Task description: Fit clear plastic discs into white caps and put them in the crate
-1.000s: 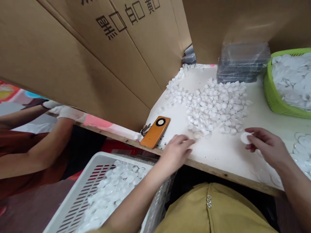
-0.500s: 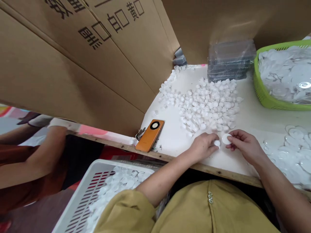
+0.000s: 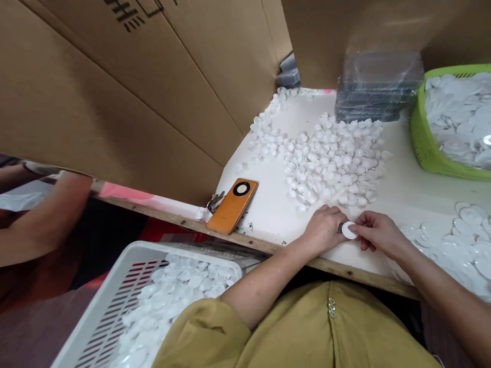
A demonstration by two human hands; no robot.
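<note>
the left hand [image 3: 324, 227] and the right hand [image 3: 378, 234] met at the near edge of the white table [image 3: 399, 191]. between them they held a small white disc [image 3: 349, 230]. the fingers of both hands were pinched close on it, so the grip was narrow and tight. the left hand may have had a small cap pressed under the disc, but that part was hidden, so i cannot tell.

just behind the hands lay a big pile of small white caps [image 3: 333, 163], spread loose on the table. to the right lay more flat white discs [image 3: 466, 237], and a green basket [image 3: 424, 148] held many more. so a lot of loose parts were still waiting.

down on the left, below the table, stood a white crate [image 3: 111, 301] with a good heap of white pieces in it. that looked like the done work. it seemed the job was well under way but far from over, since the piles on the table were still large.

an orange phone [image 3: 232, 204] lay near the table edge by a cardboard wall [image 3: 115, 102]. another person's arm [image 3: 42, 220] showed on the far left.
</note>
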